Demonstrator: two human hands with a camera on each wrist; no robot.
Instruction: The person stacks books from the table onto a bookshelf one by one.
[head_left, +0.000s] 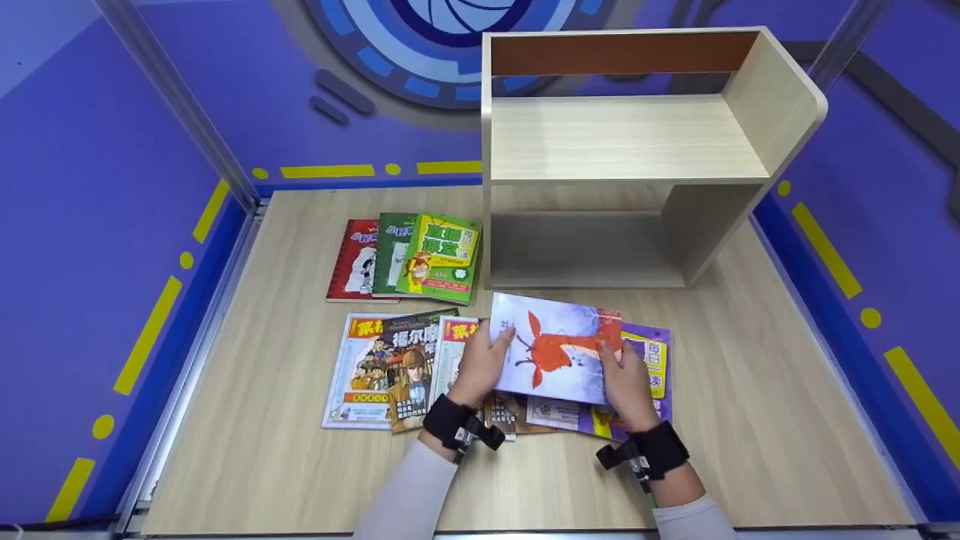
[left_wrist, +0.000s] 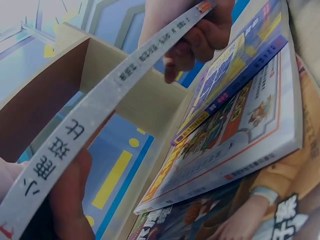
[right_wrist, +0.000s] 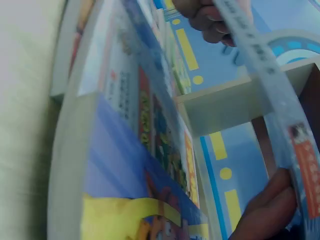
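Both hands hold a thin picture book (head_left: 559,352) with a red deer on a pale cover, lifted over a row of books. The left hand (head_left: 478,367) grips one short side, its thumb lying on the cover. At the opposite side the right hand (head_left: 628,384) grips the red-edged end, thumb also on top. The book's white spine (left_wrist: 102,112) with dark lettering faces the left wrist camera. Beneath it, overlapping books include a purple one (head_left: 660,375), partly hidden by the right hand, and a detective-cover book (head_left: 412,375) left of the left hand.
A pale wooden two-tier shelf (head_left: 630,139) stands at the back right of the table (head_left: 247,450). Left of it lie a red book (head_left: 352,262), a dark green book (head_left: 388,259) and a bright green book (head_left: 441,262), overlapping. Purple-blue panels (head_left: 90,247) enclose the table.
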